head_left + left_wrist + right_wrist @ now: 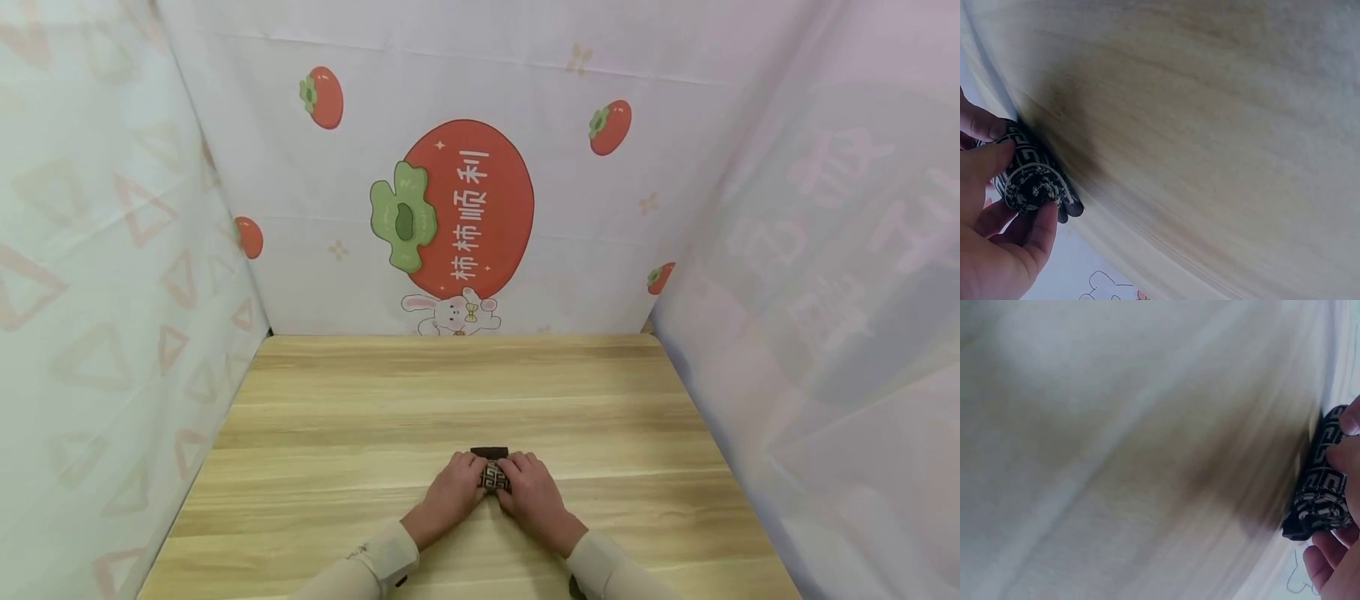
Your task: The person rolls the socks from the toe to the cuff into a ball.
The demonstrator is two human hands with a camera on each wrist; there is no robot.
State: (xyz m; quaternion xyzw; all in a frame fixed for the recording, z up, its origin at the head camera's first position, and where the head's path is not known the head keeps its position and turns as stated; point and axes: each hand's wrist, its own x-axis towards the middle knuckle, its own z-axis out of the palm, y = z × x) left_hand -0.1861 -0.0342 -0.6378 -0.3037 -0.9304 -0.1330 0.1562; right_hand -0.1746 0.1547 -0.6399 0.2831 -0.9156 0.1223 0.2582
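Observation:
A rolled-up black cloth [495,477] with a pale Greek-key pattern lies on the table between both hands. My left hand [456,485] grips its left end, the thumb on the near side and the fingers bent over the far side. On the opposite end, my right hand [532,492] holds it the same way. Beyond the roll a plain black flat part [490,452] sticks out on the tabletop. The left wrist view shows the spiral layers at the end of the roll [1034,187]. In the right wrist view the patterned side of the roll [1324,481] shows beside the fingers.
Pale wood-grain table [337,417] extends around the hands on all sides. A white curtain with printed persimmons [472,208] hangs behind its far edge. More printed sheets, a left curtain [112,333] and a right curtain [825,292], border the sides.

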